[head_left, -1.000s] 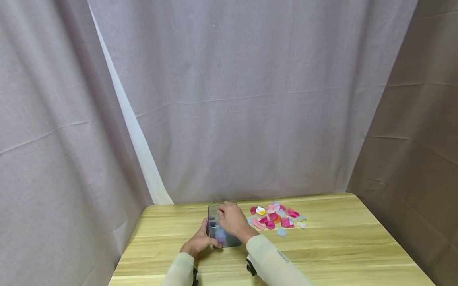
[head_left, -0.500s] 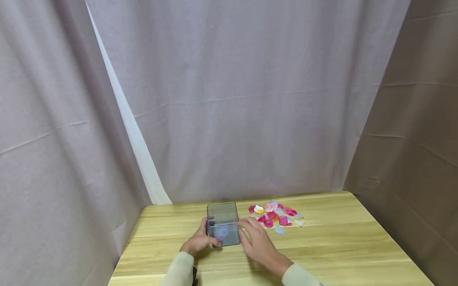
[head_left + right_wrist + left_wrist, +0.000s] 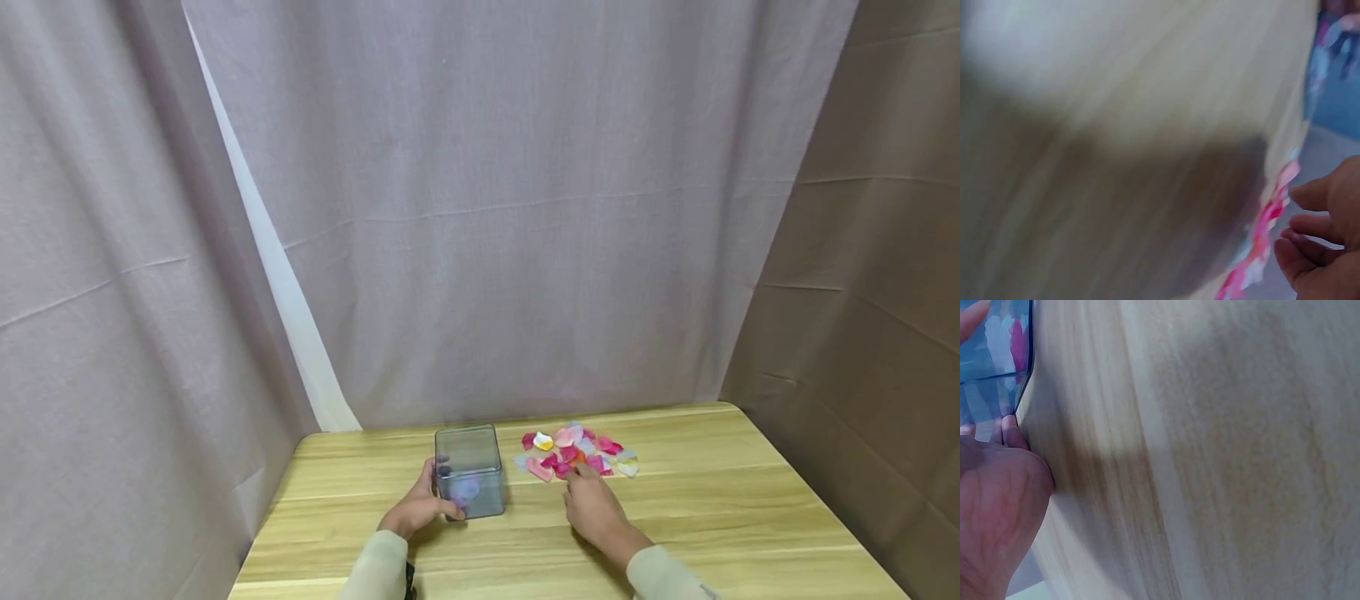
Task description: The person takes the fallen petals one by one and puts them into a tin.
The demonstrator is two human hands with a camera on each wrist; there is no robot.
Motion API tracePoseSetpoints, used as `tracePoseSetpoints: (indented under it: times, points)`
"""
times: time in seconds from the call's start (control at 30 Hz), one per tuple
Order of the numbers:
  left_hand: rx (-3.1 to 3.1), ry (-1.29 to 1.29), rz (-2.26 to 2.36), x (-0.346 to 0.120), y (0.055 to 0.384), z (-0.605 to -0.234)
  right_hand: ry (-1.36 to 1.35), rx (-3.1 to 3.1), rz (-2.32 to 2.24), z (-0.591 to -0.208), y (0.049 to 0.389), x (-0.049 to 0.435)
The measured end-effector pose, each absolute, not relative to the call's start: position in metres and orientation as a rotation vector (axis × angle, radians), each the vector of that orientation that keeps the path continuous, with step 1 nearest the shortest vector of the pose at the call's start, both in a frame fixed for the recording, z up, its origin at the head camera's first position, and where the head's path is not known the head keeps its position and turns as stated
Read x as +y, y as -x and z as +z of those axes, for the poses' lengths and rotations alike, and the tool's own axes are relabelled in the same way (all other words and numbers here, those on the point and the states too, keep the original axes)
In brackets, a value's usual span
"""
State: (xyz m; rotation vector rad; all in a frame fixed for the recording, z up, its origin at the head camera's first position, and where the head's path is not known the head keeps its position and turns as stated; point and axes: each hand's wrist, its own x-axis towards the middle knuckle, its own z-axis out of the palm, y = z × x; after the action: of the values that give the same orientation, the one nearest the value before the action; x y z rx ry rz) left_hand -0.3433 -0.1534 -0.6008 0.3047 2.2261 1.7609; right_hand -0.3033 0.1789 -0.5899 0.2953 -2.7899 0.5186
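Observation:
A see-through grey plastic box (image 3: 483, 496) stands on the wooden table, with pale and purple petals showing through its wall. The left hand (image 3: 422, 507) grips its left side, thumb across the front and fingers around the side. In the left wrist view that palm (image 3: 997, 512) is at the box's edge (image 3: 997, 375). My right hand (image 3: 596, 508) is at the near edge of a spread of fabric-like flower petals (image 3: 540, 469), pink, white, orange and pale blue. In the right wrist view its fingers (image 3: 1313, 194) are bent and apart beside the petals (image 3: 1266, 219), with no petal visible between them.
A light wood-grain table (image 3: 337, 533) carries everything. Grey curtains (image 3: 525, 250) hang right behind its back edge, with a brown curtain (image 3: 862, 358) on the right. The petals lie just right of the box.
The right hand has left the box's top, passed its right side, and moved right to the petals, covering a pale blue one. The left hand and box have stayed in place.

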Motion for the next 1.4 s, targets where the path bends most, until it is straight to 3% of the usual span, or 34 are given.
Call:
tracePoseSetpoints:
  times: [0.27, 0.93, 1.4]
  points:
    - [2.201, -0.303, 1.760, -0.155, 0.344, -0.603, -0.293, -2.858, 0.418, -0.601, 0.318, 0.204]
    - [2.160, -0.298, 1.761, -0.155, 0.346, -0.605, -0.386, -2.786, 0.342, -0.612, 0.325, 0.216]
    - [2.187, -0.278, 1.747, -0.159, 0.349, -0.604, -0.490, -2.552, 0.816, -0.551, 0.315, 0.152]
